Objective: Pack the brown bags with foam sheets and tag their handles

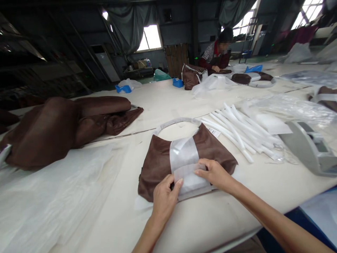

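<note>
A brown handbag point(155, 164) lies flat on the table in front of me, its handle point(172, 122) wrapped in pale material and arching away from me. Around the bag's middle runs a band of translucent white wrapping sheet point(184, 151). My left hand point(165, 193) pinches the left edge of the sheet's loose flap between thumb and fingers. At the flap's upper right, my right hand point(212, 172) grips the edge the same way. A white printed tag point(214, 132) pokes out behind the bag's right shoulder.
Brown bags point(58, 130) are heaped at left, beyond white sheets point(86, 175). White foam tubes point(237, 131) and a grey tape dispenser point(308, 147) lie at right. Across the white table point(163, 95), a co-worker point(217, 54) bends over brown bags, near blue dispensers point(177, 83) and clear plastic.
</note>
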Available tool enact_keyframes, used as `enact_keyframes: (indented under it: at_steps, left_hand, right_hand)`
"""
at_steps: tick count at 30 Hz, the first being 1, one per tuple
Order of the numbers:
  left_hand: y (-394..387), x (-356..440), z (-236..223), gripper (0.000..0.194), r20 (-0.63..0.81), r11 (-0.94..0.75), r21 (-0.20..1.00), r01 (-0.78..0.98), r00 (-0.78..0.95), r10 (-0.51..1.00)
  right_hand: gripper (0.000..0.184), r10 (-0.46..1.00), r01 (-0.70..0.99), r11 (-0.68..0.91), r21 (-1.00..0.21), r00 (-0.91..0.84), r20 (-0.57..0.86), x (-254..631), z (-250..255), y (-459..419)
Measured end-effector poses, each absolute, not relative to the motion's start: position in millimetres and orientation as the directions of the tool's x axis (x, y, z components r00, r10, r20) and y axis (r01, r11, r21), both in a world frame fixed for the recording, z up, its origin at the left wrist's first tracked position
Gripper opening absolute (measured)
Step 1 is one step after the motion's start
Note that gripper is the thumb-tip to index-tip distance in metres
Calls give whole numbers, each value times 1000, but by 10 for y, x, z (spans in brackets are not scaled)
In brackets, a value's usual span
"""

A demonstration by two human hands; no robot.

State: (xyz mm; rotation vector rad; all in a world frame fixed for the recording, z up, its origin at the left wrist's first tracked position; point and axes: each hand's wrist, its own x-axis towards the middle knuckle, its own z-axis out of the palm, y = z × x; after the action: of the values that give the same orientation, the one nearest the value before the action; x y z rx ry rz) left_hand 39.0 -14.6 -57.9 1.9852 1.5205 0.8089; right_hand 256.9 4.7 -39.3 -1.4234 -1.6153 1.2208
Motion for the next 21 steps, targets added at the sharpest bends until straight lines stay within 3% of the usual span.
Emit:
enact_keyframes:
  at_steps: [4,9,15,21]
  left_hand:
    - [-129,426,-587,30,192,-209,674,709,105,976]
    - [-96,479,-640,37,350,-250,680,689,-7,937]
    - [-100,471,-611,35,228,-113,702,703,-72,971]
    - [-63,510,-496,34,166,-61,661,748,-66,984]
  right_hand:
    - [11,994,463,15,-886,-104,-37,2541,-465,49]
    - [21,997,559,62,-827,-76,24,2478,-554,67]
    - [32,989,629,115,-769,2,150,2439,-642,57]
    - [20,955,594,128,-794,143,261,2364,-691,85]
